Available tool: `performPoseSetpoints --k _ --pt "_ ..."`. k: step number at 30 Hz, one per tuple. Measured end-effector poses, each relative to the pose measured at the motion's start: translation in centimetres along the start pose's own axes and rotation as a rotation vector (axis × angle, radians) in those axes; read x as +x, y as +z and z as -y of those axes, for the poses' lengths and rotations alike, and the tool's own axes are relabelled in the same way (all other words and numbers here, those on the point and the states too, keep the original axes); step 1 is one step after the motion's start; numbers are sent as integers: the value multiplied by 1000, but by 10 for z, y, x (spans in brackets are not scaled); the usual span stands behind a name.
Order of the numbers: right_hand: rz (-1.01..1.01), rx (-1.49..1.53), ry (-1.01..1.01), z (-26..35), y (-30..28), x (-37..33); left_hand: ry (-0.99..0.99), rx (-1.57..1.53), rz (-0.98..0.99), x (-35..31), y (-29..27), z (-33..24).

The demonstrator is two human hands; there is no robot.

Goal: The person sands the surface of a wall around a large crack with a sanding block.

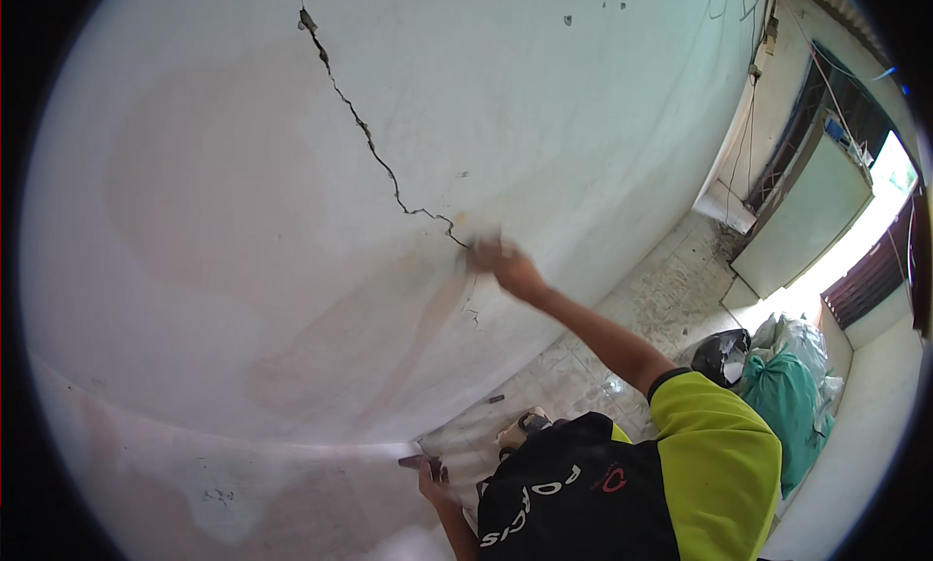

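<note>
My right arm reaches out to a white wall [224,153]. At the lower end of a jagged dark crack [362,124], my right hand [498,258] is against or very close to the wall. Motion smears its fingers, so whether they hold anything is unclear. Low down, my left hand [434,476] is closed around a small dark, flat, blade-like piece [414,461], whose exact kind I cannot make out. The crack runs down the wall from the top, widest near its upper end, and thin broken lines [473,316] continue below my right hand.
A dusty tiled floor [632,308] runs along the wall. To the right are a green sack [782,396], a black bag [721,357] and a pale upright panel [807,211] beside a bright doorway. A small dark piece [497,399] lies on the floor.
</note>
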State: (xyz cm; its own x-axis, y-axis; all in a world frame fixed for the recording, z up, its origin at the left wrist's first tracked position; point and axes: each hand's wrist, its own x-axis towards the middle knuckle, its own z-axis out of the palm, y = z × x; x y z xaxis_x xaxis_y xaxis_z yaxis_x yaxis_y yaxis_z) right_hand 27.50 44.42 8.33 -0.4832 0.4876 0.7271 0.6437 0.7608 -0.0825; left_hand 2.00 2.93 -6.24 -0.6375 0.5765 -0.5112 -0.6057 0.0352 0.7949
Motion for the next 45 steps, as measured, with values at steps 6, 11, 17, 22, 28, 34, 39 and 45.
performPoseSetpoints --k 6,11,17,22,28,34,39,45 --pt "730 444 387 30 26 -162 -17 118 156 -3 37 -13" --pt "-129 1426 830 9 -54 -65 -109 -95 168 1 32 -4" --pt "-167 1825 618 28 -104 -9 -65 -229 168 -5 27 -18" --pt "188 2085 1039 110 -80 -43 -12 -247 126 -6 -2 -17" --pt "730 1790 1025 198 -66 -83 -44 -202 69 -7 -19 -7" --pt "-474 387 341 78 -125 81 -60 -285 81 -12 -28 -1" --pt "-563 169 461 47 -89 139 -81 -273 87 -1 -30 7" --pt "190 -96 -428 66 17 18 -76 -267 38 0 -31 16"
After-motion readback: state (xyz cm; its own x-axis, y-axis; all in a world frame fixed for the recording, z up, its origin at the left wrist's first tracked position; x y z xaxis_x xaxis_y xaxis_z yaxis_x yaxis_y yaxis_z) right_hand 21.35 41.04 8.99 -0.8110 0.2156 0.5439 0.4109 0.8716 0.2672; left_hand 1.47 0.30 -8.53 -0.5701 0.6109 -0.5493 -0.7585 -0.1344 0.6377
